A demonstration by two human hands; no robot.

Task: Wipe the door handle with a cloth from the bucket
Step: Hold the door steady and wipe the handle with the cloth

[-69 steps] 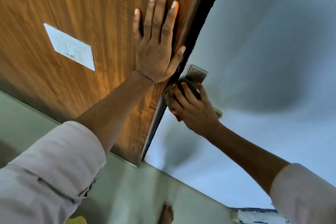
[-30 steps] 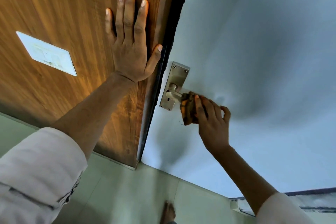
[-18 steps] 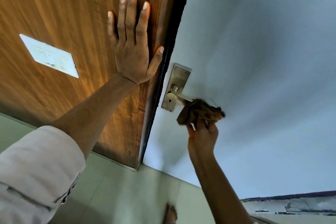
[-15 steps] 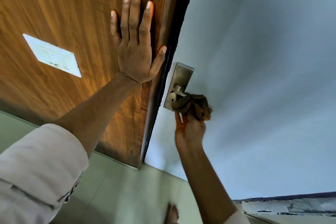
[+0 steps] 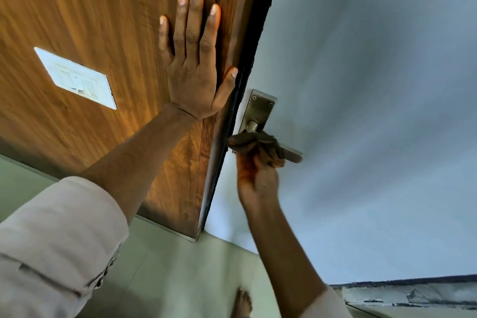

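While a pale rolled sleeve [image 5: 54,248] fills the frame at 8 o'clock, a bare foot [image 5: 241,303] stands on the light green floor [image 5: 180,279] at 6 o'clock. A chipped skirting edge [image 5: 413,294] runs along the bottom at 4 o'clock.

The right hand [image 5: 258,178] reaches up from below, just right of centre, its fingers curled tight around a crumpled brown cloth [image 5: 260,144]. The cloth is wrapped over the metal door handle [image 5: 291,153] near its stem, leaving the lever's outer end bare. Above it, the handle's brushed backplate [image 5: 260,108] sits on a pale grey-blue door [image 5: 374,111] that takes up the whole right half.

The left hand [image 5: 196,72] lies flat at 11 o'clock, fingers spread and straight, palm pressed on a wood-grain panel [image 5: 90,20] beside the dark door edge [image 5: 247,59].

A white rectangular plate [image 5: 76,77] is fixed to the panel at 9 o'clock; its markings are too blurred to read.
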